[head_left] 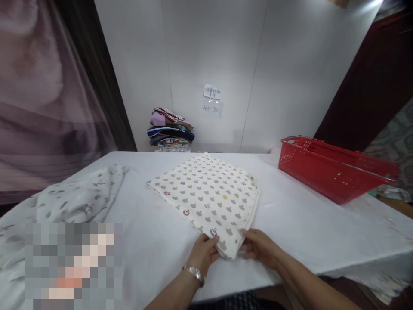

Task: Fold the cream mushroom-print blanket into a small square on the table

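Note:
A white folded cloth lies flat on the table, turned so that one corner points toward me. Its print is grey mushroom-like shapes with a few coloured ones. At the near corner, my left hand pinches the left edge, thumb on top and the other fingers partly hidden below. A metal bracelet circles that wrist. Opposite it, my right hand is closed on the right edge of the same corner. Layers of fabric show along the cloth's edges.
A white-covered table stretches before me. On the left lies a rumpled printed cloth, beside a pixelated patch. Folded fabrics are stacked at the back wall. A red basket stands at the right. Paper notes hang on the wall.

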A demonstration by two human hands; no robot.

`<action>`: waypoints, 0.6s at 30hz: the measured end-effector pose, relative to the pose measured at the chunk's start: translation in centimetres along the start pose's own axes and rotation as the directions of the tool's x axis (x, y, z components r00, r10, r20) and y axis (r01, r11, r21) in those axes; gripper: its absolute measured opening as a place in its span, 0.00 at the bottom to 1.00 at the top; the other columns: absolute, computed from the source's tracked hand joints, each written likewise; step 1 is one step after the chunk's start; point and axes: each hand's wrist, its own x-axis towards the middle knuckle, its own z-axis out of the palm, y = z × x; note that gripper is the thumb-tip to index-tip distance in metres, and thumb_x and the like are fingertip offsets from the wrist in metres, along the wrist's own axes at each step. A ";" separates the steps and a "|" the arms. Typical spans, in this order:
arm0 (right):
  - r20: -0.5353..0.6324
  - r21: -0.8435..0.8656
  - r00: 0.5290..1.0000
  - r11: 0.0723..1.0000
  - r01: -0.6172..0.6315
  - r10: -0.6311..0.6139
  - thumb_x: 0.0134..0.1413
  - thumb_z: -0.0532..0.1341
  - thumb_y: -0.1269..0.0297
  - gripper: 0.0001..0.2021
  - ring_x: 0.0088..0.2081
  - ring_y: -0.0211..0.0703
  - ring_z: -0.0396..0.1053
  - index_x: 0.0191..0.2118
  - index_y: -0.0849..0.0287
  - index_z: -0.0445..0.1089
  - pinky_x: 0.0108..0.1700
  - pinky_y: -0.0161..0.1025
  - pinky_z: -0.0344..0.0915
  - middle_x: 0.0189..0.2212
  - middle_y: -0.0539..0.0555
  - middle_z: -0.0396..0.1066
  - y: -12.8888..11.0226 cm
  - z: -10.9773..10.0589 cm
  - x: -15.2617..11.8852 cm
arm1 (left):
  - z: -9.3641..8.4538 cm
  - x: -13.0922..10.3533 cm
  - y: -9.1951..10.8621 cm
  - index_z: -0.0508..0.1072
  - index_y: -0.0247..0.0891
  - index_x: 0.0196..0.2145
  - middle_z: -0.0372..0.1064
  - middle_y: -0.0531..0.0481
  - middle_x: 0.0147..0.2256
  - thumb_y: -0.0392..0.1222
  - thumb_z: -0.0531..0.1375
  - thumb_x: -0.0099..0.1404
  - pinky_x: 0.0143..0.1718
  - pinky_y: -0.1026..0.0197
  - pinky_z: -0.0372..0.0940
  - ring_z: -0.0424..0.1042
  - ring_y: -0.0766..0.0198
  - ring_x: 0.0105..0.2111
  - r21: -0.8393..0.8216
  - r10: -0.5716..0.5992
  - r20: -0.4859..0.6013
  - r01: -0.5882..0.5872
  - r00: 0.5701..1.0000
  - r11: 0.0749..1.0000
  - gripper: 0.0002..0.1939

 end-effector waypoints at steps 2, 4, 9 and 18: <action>-0.064 -0.013 0.996 0.998 0.068 -0.068 0.48 0.63 0.54 0.21 0.35 0.43 0.73 0.45 0.63 0.67 0.34 0.38 0.71 0.39 0.60 0.73 -1.8 -2.5 1.2 | -0.9 -0.6 0.5 0.66 0.35 0.40 0.73 0.37 0.38 0.39 0.64 0.53 0.39 0.54 0.69 0.75 0.54 0.34 0.031 -0.058 0.047 0.057 0.997 0.998 0.16; -0.135 -0.021 0.982 0.992 0.128 -0.130 0.48 0.64 0.57 0.18 0.35 0.41 0.73 0.43 0.62 0.66 0.37 0.38 0.71 0.38 0.58 0.74 -4.0 -5.3 3.2 | -2.3 -0.9 1.7 0.67 0.34 0.41 0.72 0.35 0.41 0.42 0.63 0.55 0.43 0.54 0.68 0.75 0.53 0.37 -0.013 -0.088 0.052 0.089 0.995 0.996 0.17; -0.450 -0.196 0.866 0.970 0.144 -0.219 0.45 0.66 0.62 0.16 0.28 0.38 0.72 0.40 0.63 0.66 0.31 0.35 0.70 0.30 0.55 0.73 -10.0 -11.4 9.4 | -8.1 0.9 6.9 0.64 0.34 0.51 0.69 0.35 0.45 0.33 0.57 0.57 0.47 0.53 0.66 0.72 0.54 0.43 -0.195 0.123 -0.201 -0.163 0.972 0.967 0.22; -0.582 -0.553 0.724 0.833 -0.018 -0.371 0.36 0.68 0.60 0.36 0.48 0.58 0.67 0.54 0.70 0.62 0.41 0.44 0.67 0.51 0.72 0.64 -17.9 -14.0 18.7 | -10.7 10.1 20.5 0.70 0.30 0.43 0.72 0.41 0.35 0.35 0.56 0.59 0.34 0.60 0.70 0.74 0.60 0.32 0.178 0.394 -0.572 -0.360 0.719 0.916 0.14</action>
